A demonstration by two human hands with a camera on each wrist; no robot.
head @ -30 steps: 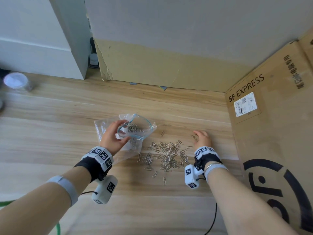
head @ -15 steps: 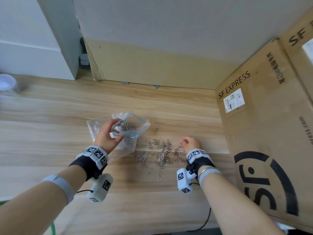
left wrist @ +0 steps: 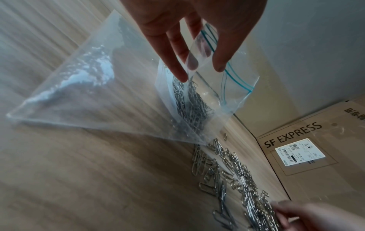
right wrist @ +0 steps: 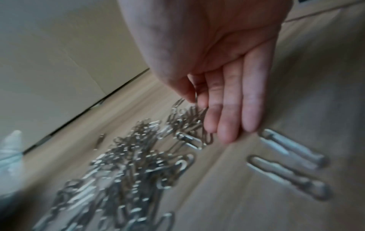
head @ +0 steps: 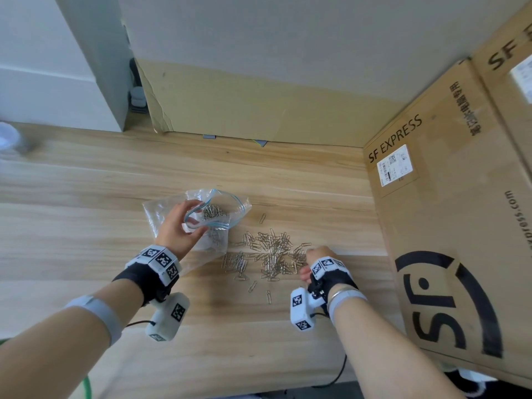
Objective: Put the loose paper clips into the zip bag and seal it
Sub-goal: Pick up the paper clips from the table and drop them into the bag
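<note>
My left hand (head: 195, 218) pinches the near lip of a clear zip bag (head: 161, 210) with a blue zip line and holds its mouth open above the wooden table. A clump of silver paper clips (head: 213, 211) lies inside it. In the left wrist view the left hand (left wrist: 201, 68) has its thumb and fingers on either side of the zip bag (left wrist: 79, 93) lip. Loose paper clips (head: 270, 254) lie in a pile between my hands. My right hand (head: 316, 254) sits at the pile's right edge. In the right wrist view the right hand (right wrist: 196, 101) pinches clips between thumb and forefinger, other fingers straight.
A large SF EXPRESS cardboard box (head: 446, 226) walls off the right side. A cardboard sheet (head: 259, 105) leans on the wall at the back. A clear round container (head: 8, 138) stands far left. Stray clips (head: 269, 296) lie nearer to me.
My right hand has drawn back from the far right of the table to the pile's right edge and closed its thumb and forefinger on clips. The left hand still holds the bag open.
</note>
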